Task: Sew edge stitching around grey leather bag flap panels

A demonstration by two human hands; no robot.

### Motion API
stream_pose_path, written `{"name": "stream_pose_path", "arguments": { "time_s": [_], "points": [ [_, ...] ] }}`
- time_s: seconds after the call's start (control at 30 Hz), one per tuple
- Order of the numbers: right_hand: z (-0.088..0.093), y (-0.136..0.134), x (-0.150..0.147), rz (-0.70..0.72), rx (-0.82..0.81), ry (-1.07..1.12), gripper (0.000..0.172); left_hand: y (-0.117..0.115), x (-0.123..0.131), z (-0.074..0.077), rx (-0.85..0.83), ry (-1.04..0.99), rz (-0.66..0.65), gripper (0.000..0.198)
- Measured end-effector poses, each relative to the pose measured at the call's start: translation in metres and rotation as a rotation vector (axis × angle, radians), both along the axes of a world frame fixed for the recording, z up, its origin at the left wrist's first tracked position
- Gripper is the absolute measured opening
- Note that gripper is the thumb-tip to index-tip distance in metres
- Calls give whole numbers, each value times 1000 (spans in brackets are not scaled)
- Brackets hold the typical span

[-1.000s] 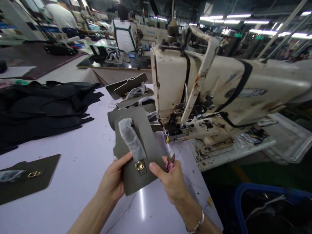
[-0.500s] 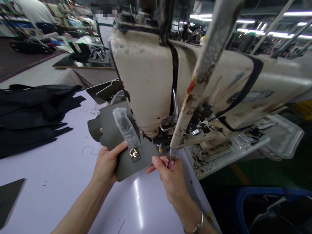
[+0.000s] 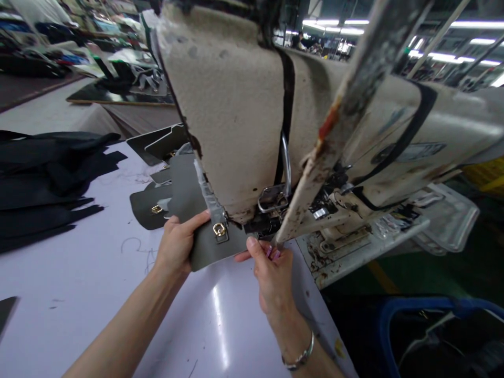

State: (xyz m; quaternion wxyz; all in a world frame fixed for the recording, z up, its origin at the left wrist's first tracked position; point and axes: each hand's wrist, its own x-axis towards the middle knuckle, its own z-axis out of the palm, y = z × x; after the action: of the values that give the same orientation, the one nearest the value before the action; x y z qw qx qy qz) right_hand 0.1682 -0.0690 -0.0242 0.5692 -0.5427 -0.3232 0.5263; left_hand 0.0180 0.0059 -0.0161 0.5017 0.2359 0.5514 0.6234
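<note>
My left hand point(image 3: 177, 244) grips the lower edge of a grey leather bag panel point(image 3: 208, 247), which has a gold buckle point(image 3: 219, 230) on its strap. A strip wrapped in clear plastic point(image 3: 207, 194) lies along the panel, and the machine's head hides most of it. The panel's far part reaches behind the cream industrial sewing machine point(image 3: 236, 110). My right hand point(image 3: 271, 275) stands beside the panel, just below the presser foot area point(image 3: 265, 223). Its fingers pinch small thread snips with pink parts point(image 3: 272, 253), mostly hidden.
Another grey panel with a gold buckle point(image 3: 151, 210) lies on the white table point(image 3: 90, 294), beside a stack of black leather pieces point(image 3: 39, 178). More panels point(image 3: 159, 144) lie behind. A blue-rimmed bin point(image 3: 433, 325) stands on the floor at right.
The view has swung closer to the sewing machine, which looks larger. The panel has moved under the machine's head, and more of the plastic-wrapped strip is hidden. The snips stay in my right hand.
</note>
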Motion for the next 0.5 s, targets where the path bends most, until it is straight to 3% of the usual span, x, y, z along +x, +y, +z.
{"name": "stream_pose_path", "arguments": {
  "time_s": [0.5],
  "points": [
    [-2,0,0,0,-11,97,43,1,0,3,-20,55,-20,65]
  ]
}}
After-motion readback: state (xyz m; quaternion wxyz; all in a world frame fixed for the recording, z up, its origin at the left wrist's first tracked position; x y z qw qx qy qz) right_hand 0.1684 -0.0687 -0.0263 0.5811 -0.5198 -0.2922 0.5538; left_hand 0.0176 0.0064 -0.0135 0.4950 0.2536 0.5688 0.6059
